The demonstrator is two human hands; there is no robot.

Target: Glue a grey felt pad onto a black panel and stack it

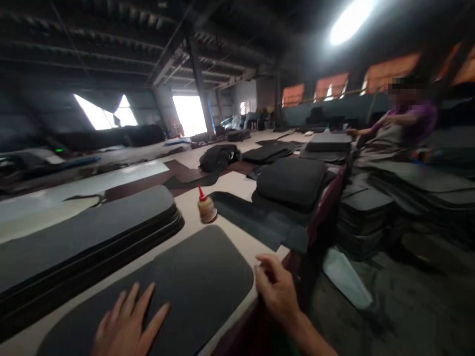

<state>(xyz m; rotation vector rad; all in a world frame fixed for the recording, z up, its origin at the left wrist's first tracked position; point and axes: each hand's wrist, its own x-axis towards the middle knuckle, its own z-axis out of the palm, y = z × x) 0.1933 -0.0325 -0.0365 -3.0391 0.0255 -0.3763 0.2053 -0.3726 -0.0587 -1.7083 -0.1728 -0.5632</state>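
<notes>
My left hand [128, 324] lies flat, fingers spread, on a dark grey rounded mat [193, 277] spread on the pale worktable [237, 237]. My right hand [276, 289] hovers at the table's right edge just beside the mat's rounded end, fingers loosely curled and holding nothing. A small glue bottle with a red nozzle [206, 206] stands upright on the table beyond the mat.
A long stack of dark mats [89, 237] lies left of my mat. More stacks [293, 180] sit further along the table, and piles of cut sheets [365, 217] stand on the floor at right. A person in purple [404, 121] works at the far right.
</notes>
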